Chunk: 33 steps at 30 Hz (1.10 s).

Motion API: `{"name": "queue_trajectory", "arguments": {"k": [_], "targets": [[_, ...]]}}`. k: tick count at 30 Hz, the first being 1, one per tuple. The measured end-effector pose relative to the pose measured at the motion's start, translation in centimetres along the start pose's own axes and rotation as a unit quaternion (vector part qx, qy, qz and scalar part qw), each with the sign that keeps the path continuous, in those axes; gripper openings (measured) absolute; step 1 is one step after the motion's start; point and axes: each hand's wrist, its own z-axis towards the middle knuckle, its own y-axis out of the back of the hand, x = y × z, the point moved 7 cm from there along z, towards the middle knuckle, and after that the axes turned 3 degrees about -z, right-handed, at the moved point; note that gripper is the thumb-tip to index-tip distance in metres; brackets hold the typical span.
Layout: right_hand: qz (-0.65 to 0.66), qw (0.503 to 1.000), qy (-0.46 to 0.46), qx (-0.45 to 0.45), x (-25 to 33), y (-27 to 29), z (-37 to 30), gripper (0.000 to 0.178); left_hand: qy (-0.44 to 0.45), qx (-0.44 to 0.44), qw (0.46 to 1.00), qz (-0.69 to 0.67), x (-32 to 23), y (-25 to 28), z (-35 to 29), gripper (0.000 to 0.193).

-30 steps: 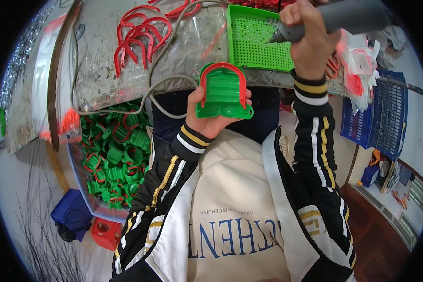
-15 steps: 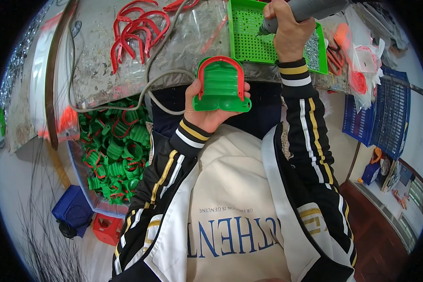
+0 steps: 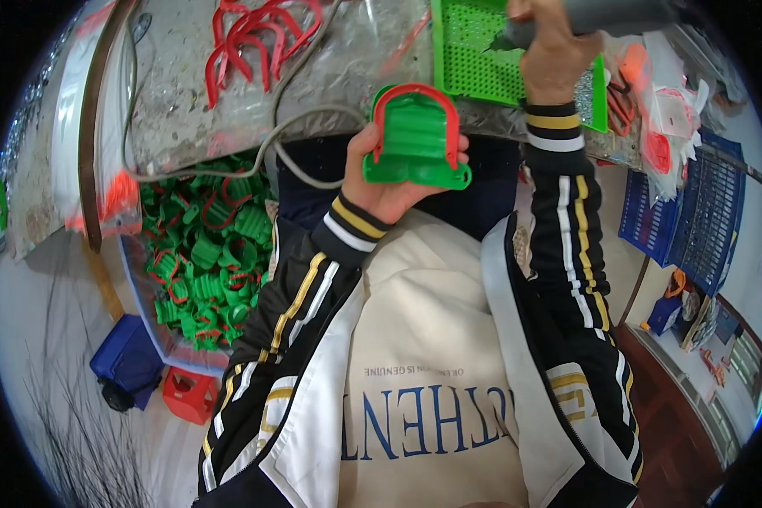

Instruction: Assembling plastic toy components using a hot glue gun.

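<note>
My left hand (image 3: 379,193) holds up a green ribbed plastic piece (image 3: 415,127) in front of the bench edge, thumb on its left side and fingertips at its right. A red U-shaped handle (image 3: 415,88) arches over that piece and runs down both its sides. My right hand (image 3: 554,66), slightly blurred, is wrapped round a dark grey power screwdriver (image 3: 614,17). The tool points left, its tip above a green perforated basket (image 3: 476,68). Small silvery screws (image 3: 584,88) lie in the basket's right part, partly hidden by my right hand.
Several loose red handles (image 3: 262,38) lie at the back left of the bench (image 3: 178,110). A grey cable (image 3: 271,144) loops over its edge. Below left, a bin (image 3: 148,309) is heaped with green and red pieces. Blue crates (image 3: 694,212) stand at right.
The whole view has shifted, so the bench and both hands sit slightly higher and farther right. Both hands keep their holds; the screwdriver tip stays over the basket.
</note>
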Motion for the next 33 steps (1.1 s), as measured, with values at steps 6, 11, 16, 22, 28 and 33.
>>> {"name": "queue_trajectory", "arguments": {"k": [6,11,16,22,28,33], "targets": [[0.042,0.998,-0.040,0.032,5.5,-2.6,-1.5,0.017,-0.008,-0.011,0.999,0.052,-0.4,-0.1,0.0,0.075],[0.081,0.987,-0.108,0.082,6.9,-4.2,-5.6,0.022,-0.022,-0.028,0.996,0.082,-0.5,-0.5,-0.5,0.076],[0.047,0.986,-0.149,0.050,7.2,-4.2,-7.6,0.025,-0.040,-0.035,0.993,0.103,-0.5,-0.7,-0.7,0.074],[0.040,0.987,-0.150,0.042,7.0,-3.6,-8.2,0.025,-0.042,-0.027,0.992,0.113,-0.4,-1.0,-0.6,0.072],[0.053,0.981,-0.184,0.039,6.7,-3.6,-8.6,0.023,-0.045,-0.005,0.993,0.111,-0.2,-1.5,-1.0,0.067],[0.090,0.977,-0.184,0.052,6.4,-2.7,-8.3,0.019,-0.034,0.022,0.996,0.083,-0.2,-2.4,-1.1,0.064]]}}
